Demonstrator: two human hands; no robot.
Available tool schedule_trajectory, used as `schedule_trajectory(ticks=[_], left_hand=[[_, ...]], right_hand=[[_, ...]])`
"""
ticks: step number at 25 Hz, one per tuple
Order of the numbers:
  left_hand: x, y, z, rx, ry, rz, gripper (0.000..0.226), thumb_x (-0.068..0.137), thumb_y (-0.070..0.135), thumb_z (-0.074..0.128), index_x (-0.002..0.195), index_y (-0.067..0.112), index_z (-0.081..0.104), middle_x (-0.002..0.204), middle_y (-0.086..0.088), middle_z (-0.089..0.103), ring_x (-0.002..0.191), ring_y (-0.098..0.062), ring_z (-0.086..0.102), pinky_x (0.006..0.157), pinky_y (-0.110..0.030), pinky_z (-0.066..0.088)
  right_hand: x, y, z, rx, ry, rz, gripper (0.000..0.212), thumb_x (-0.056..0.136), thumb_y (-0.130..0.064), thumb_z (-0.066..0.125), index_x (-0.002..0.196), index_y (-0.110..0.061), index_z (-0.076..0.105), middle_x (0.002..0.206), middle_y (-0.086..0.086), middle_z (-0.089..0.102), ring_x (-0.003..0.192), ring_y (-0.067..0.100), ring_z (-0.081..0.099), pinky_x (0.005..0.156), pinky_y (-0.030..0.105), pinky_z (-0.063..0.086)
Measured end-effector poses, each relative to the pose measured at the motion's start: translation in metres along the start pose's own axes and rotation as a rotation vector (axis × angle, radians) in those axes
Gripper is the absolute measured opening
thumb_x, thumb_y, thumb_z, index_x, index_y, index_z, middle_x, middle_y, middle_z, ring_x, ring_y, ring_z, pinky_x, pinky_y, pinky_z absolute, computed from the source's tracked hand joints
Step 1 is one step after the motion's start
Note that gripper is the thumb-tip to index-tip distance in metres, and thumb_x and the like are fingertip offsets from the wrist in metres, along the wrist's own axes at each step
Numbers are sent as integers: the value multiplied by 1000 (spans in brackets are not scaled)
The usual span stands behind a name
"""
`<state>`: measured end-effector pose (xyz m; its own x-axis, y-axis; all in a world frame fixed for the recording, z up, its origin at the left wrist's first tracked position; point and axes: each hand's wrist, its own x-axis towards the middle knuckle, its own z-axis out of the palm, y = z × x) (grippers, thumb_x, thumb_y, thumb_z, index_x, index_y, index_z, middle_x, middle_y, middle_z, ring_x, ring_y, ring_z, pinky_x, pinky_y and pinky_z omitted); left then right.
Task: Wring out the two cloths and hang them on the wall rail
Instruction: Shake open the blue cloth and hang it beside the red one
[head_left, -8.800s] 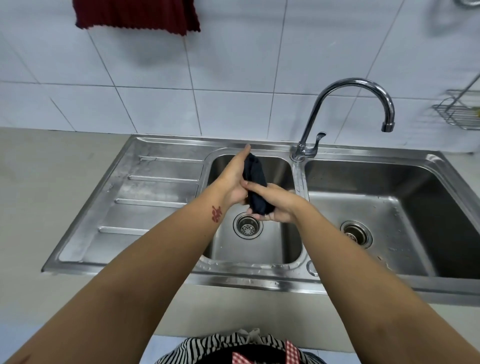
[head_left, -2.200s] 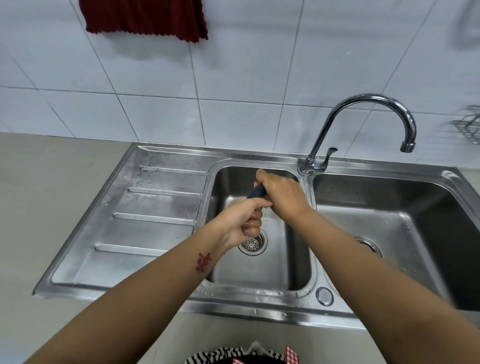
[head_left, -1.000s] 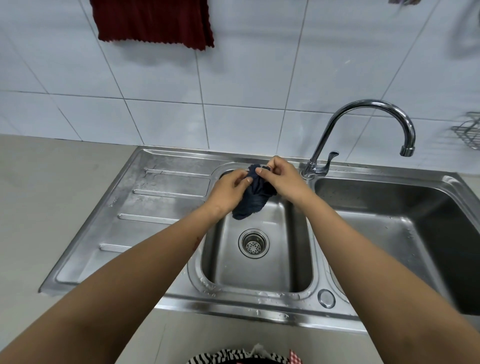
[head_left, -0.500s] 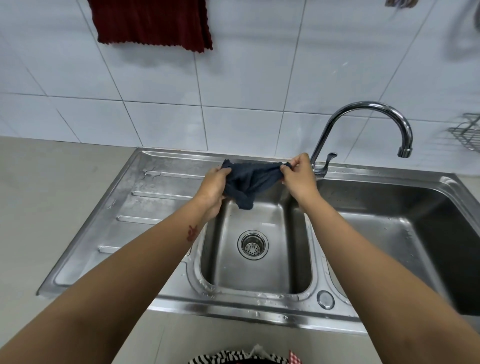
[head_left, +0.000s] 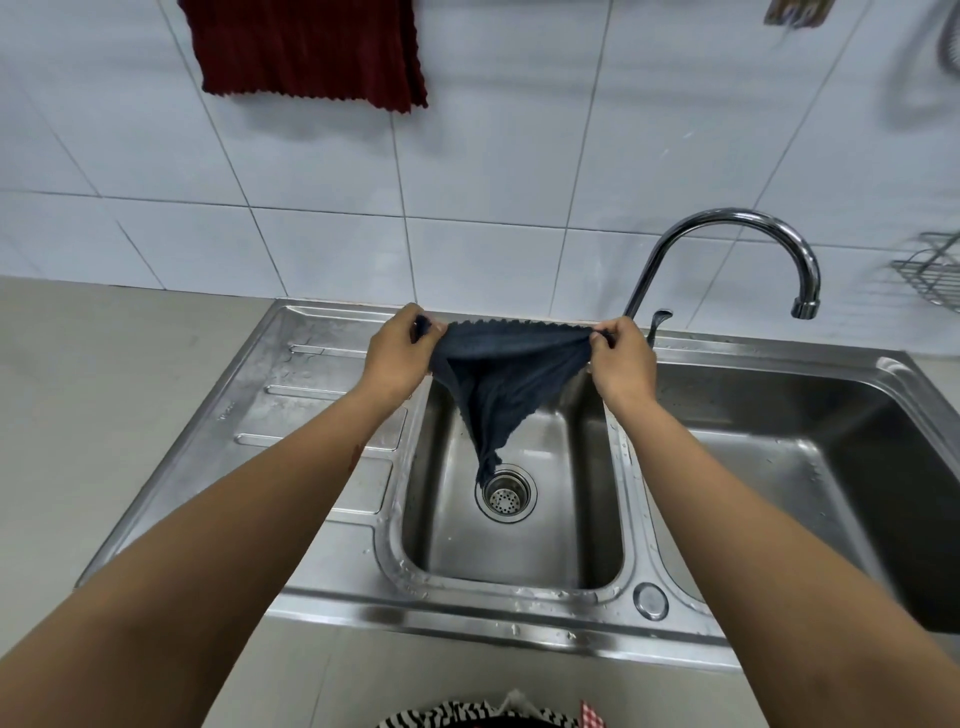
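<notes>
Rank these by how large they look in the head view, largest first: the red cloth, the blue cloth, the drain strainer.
1. Red cloth, though the frame's top edge crops it.
2. Blue cloth, stretched between the left hand and right hand.
3. Drain strainer, clearly smallest.

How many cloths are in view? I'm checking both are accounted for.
2. The dark blue cloth is stretched between the left hand and right hand over the sink; the dark red cloth hangs on the wall.
</notes>
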<state>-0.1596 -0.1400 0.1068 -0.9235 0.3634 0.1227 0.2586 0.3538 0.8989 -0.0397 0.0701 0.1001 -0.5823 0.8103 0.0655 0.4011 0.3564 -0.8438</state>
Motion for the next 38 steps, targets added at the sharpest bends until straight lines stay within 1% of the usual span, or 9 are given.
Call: schedule_trajectory(ticks=[4, 8, 13, 17, 21, 25, 28, 32, 38], left_hand=[[0, 2, -14, 400, -255, 185, 20, 98, 21, 48, 86, 10, 59, 64, 5, 56, 47, -4, 52, 54, -27, 44], [2, 1, -15, 605, -271, 266, 15, 97, 23, 50, 91, 13, 59, 69, 6, 54, 60, -13, 49, 64, -28, 35], [6, -7, -16, 677, -388, 261, 11, 92, 17, 57, 101, 17, 63, 95, -2, 65, 86, -20, 57, 75, -28, 41], [10, -10, -19, 754, -319, 237, 13, 91, 14, 56, 100, 11, 65, 104, -9, 66, 98, -29, 59, 78, -31, 41], [6, -4, -22, 576, 26, 235, 12, 92, 17, 56, 95, 7, 64, 98, -13, 64, 92, -32, 58, 75, -35, 43], [-4, 1, -13, 774, -139, 277, 16, 94, 24, 53, 94, 11, 61, 97, -11, 61, 90, -33, 59, 68, -35, 43], [6, 6, -20, 667, 20, 199, 18, 95, 24, 52, 96, 8, 60, 98, -17, 62, 90, -37, 58, 67, -36, 41], [10, 9, -22, 710, -57, 171, 16, 94, 27, 54, 96, 12, 61, 99, -14, 62, 94, -36, 59, 69, -36, 43], [4, 7, -29, 778, 78, 222, 19, 95, 32, 51, 98, 17, 61, 98, -15, 63, 94, -38, 59, 76, -43, 46]], right_hand=[[3, 2, -10, 22, 36, 53, 6, 98, -20, 45, 96, -18, 50, 85, 6, 67, 75, 32, 70, 76, 35, 51], [1, 2, -16, 37, 38, 36, 7, 99, -19, 45, 96, -16, 50, 75, 5, 66, 58, 18, 66, 58, 28, 45], [5, 5, -23, 41, 64, 48, 9, 98, -16, 46, 100, -15, 55, 85, 8, 70, 68, 17, 69, 51, 22, 40], [5, 14, -27, -36, 32, -5, 12, 97, -15, 48, 103, -13, 58, 93, 10, 73, 83, 22, 70, 68, 28, 49], [-5, 17, -30, -56, 158, -138, 13, 98, -21, 47, 97, -11, 55, 83, 14, 72, 81, 32, 64, 70, 34, 43], [-11, 19, -23, -309, -55, -175, 9, 96, -27, 48, 95, -22, 55, 97, 14, 67, 87, 35, 64, 71, 35, 46], [-2, 9, -30, -234, 108, -180, 14, 96, -23, 50, 100, -14, 60, 110, 16, 55, 90, 36, 60, 74, 35, 45], [-3, 6, -31, -262, 74, -156, 12, 97, -27, 46, 96, -18, 54, 99, 14, 65, 87, 36, 61, 67, 35, 43], [-10, 9, -37, -125, 101, -186, 12, 98, -29, 43, 89, -21, 45, 82, 10, 68, 72, 32, 61, 63, 36, 45]])
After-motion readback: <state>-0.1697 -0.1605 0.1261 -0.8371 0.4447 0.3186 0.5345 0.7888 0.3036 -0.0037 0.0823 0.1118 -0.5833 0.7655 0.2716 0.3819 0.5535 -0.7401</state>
